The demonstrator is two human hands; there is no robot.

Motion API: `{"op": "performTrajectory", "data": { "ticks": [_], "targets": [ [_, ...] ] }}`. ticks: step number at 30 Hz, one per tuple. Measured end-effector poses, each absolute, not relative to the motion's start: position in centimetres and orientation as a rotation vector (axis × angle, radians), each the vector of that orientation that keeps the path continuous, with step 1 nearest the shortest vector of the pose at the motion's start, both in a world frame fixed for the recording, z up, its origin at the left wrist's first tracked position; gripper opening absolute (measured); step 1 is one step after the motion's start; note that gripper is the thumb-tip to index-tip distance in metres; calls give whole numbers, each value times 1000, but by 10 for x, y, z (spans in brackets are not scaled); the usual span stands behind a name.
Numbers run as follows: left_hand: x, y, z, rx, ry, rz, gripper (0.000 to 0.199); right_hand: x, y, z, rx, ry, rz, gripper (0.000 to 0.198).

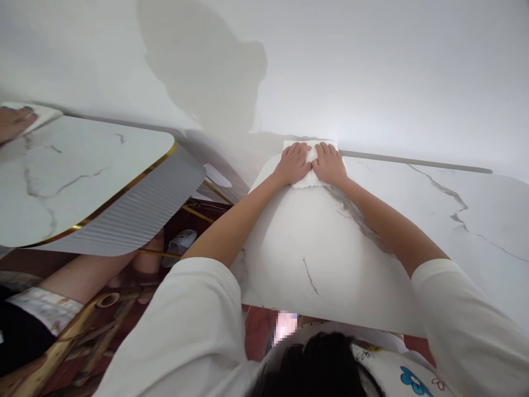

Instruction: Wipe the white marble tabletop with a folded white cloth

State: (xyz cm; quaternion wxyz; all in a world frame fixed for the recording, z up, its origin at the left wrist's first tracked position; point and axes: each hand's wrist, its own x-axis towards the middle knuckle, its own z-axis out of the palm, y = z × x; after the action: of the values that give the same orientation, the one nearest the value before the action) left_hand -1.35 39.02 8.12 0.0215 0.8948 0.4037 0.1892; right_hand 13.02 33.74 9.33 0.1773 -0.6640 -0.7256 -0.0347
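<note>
A white cloth or paper wipe (311,177) with a wavy edge lies on the far edge of a white marble-patterned table (285,242). On its left half rests my left hand (294,162), palm down with the fingers lying flat. My right hand (329,163) presses the right half in the same way, its thumb close to the left thumb. Both arms reach straight forward across the tabletop. Whatever lies beneath the palms is hidden.
The white wall (392,71) rises behind the table. At left stands another marble-patterned table (82,171) with a gold rim and ribbed grey side. There, another person's hand (15,122) lies on a white cloth (52,113). A wooden chair (82,342) is below.
</note>
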Motion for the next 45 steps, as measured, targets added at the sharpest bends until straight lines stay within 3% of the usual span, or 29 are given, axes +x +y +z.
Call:
{"op": "performTrajectory", "data": {
  "ticks": [16, 35, 45],
  "targets": [
    [-39, 319, 84, 2767, 1341, 440, 55, 106, 271, 92, -1881, -2086, -72, 54],
    [-108, 153, 92, 2825, 1462, 417, 53, 43, 126, 99, -1796, -2205, -25, 56],
    [-142, 145, 93, 2824, 1444, 441, 50, 14, 118, 103, -1749, -2282, -18, 57]
  ]
}}
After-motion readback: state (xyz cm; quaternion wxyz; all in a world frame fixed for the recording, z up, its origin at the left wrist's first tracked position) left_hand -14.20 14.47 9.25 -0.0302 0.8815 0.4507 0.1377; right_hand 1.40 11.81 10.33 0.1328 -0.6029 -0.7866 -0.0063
